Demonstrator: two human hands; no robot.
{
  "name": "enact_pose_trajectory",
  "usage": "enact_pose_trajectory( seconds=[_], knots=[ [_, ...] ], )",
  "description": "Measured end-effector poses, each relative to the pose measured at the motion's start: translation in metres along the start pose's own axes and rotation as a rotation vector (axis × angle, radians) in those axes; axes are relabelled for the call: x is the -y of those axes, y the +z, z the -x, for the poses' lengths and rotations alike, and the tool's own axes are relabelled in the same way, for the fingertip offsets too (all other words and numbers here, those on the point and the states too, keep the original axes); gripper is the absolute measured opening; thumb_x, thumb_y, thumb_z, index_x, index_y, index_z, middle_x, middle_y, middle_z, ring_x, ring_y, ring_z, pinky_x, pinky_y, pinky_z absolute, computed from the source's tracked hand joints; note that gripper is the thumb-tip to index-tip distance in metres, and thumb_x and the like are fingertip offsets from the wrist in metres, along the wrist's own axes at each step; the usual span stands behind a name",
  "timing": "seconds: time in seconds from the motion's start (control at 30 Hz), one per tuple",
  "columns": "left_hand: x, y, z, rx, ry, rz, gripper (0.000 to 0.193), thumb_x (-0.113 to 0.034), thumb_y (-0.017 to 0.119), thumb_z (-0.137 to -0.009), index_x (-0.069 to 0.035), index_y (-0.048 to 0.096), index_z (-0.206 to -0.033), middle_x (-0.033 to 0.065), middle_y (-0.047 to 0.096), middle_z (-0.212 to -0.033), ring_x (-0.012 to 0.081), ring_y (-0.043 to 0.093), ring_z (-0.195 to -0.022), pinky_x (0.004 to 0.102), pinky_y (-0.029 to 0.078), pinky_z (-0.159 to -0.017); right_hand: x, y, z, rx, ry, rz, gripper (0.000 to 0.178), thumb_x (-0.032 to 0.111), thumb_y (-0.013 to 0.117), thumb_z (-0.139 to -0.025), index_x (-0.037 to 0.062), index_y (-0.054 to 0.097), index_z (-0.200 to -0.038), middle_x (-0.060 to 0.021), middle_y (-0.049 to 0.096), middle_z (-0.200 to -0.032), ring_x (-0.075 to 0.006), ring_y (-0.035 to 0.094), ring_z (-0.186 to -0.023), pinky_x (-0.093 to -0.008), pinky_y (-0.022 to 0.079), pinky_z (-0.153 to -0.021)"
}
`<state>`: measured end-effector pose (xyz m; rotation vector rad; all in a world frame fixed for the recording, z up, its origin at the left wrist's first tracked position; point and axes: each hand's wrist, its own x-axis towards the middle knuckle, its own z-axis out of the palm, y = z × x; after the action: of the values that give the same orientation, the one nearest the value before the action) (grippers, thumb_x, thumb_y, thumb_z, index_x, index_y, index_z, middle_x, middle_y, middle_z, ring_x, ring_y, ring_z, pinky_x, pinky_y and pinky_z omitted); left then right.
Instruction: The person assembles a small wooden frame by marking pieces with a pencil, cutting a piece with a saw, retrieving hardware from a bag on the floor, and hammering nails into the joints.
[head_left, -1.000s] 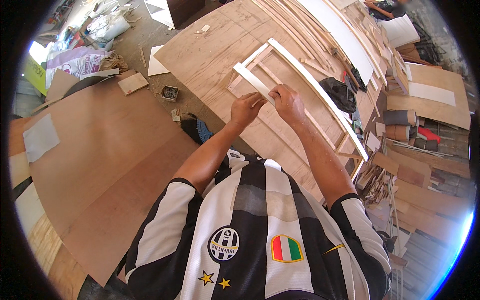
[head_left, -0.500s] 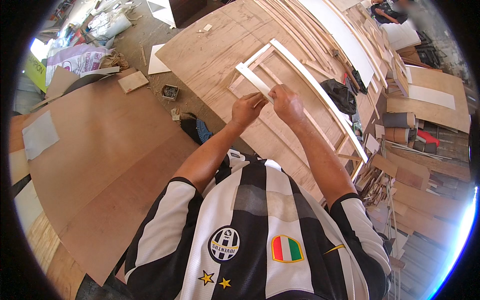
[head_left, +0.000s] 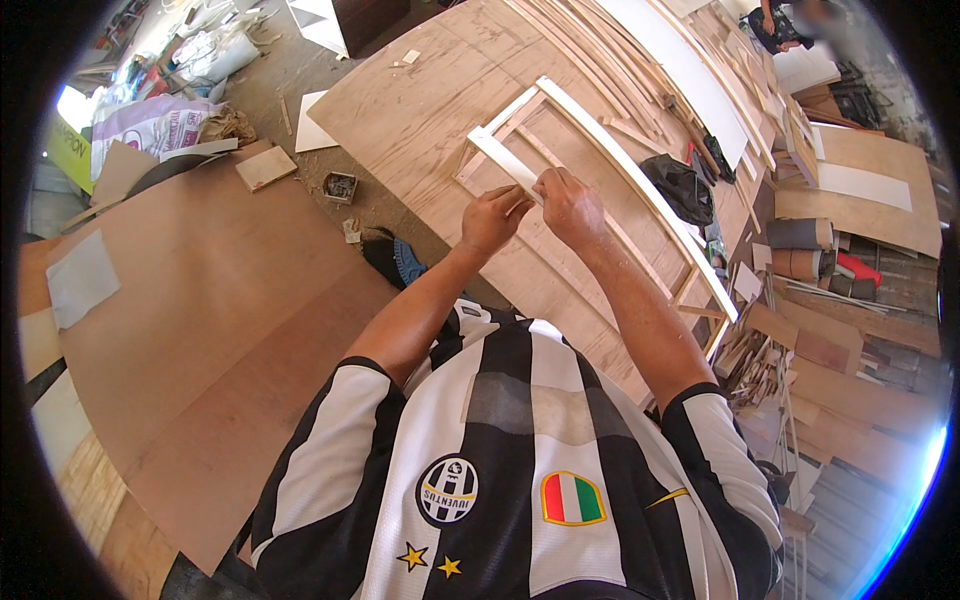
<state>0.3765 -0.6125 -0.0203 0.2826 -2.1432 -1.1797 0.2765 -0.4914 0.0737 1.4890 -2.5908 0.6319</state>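
Note:
A long wooden frame with white edges and bare wood slats inside lies on the plywood worktop. At its left end a white strip runs along the short side toward me. My left hand pinches the near end of this strip from the left, thumb and fingers together. Right beside it, my right hand is curled over the same end, its knuckles up. My fingers hide the tip of the strip, and whether it is fixed to the frame cannot be made out.
The plywood worktop carries long wood strips, a black plastic bag and a hammer beyond the frame. A large brown sheet stands at left, near a small box. Another person is at the far right.
My right hand has shifted slightly to the left and its fingers have moved a little on the strip. My left hand stays almost where it was.

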Motion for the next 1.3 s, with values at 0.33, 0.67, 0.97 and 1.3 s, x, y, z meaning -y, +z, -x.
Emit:
enact_pose_trajectory(
  seconds=[0.33,0.67,0.97,1.3],
  knots=[
    [0.001,-0.002,0.000,0.034,0.003,-0.007,0.016,-0.021,0.080,-0.086,-0.009,0.075,-0.096,0.0075,0.076,-0.098,0.0291,0.074,-0.083,0.0379,0.059,-0.069,0.002,-0.002,-0.004,0.002,-0.049,0.033,0.009,0.012,0.066,-0.094,0.0064,0.060,-0.091,-0.0136,0.067,-0.088,-0.0364,0.070,-0.077,-0.0458,0.057,-0.063],
    [0.000,-0.002,-0.002,0.006,0.045,-0.005,0.014,-0.019,0.079,-0.086,-0.010,0.074,-0.095,0.0060,0.076,-0.096,0.0282,0.073,-0.080,0.0375,0.058,-0.067,0.000,-0.001,-0.005,0.034,-0.088,0.106,0.006,0.013,0.063,-0.093,0.0080,0.059,-0.091,-0.0110,0.065,-0.089,-0.0308,0.072,-0.079,-0.0426,0.059,-0.064],
    [-0.004,-0.003,-0.002,0.028,0.019,0.012,0.011,-0.016,0.079,-0.087,-0.009,0.074,-0.094,0.0084,0.075,-0.094,0.0301,0.073,-0.080,0.0384,0.058,-0.067,-0.009,0.009,-0.002,0.018,-0.154,0.164,0.009,0.007,0.064,-0.082,0.0076,0.057,-0.088,-0.0102,0.063,-0.087,-0.0294,0.071,-0.077,-0.0397,0.059,-0.064],
    [0.006,0.001,-0.002,0.055,-0.002,-0.043,0.016,-0.020,0.079,-0.088,-0.011,0.077,-0.101,0.0077,0.077,-0.101,0.0299,0.074,-0.081,0.0380,0.059,-0.068,-0.003,0.004,-0.005,-0.006,-0.196,0.149,0.009,0.008,0.064,-0.082,0.0073,0.056,-0.087,-0.0095,0.061,-0.085,-0.0271,0.070,-0.080,-0.0396,0.058,-0.062]
  ],
)
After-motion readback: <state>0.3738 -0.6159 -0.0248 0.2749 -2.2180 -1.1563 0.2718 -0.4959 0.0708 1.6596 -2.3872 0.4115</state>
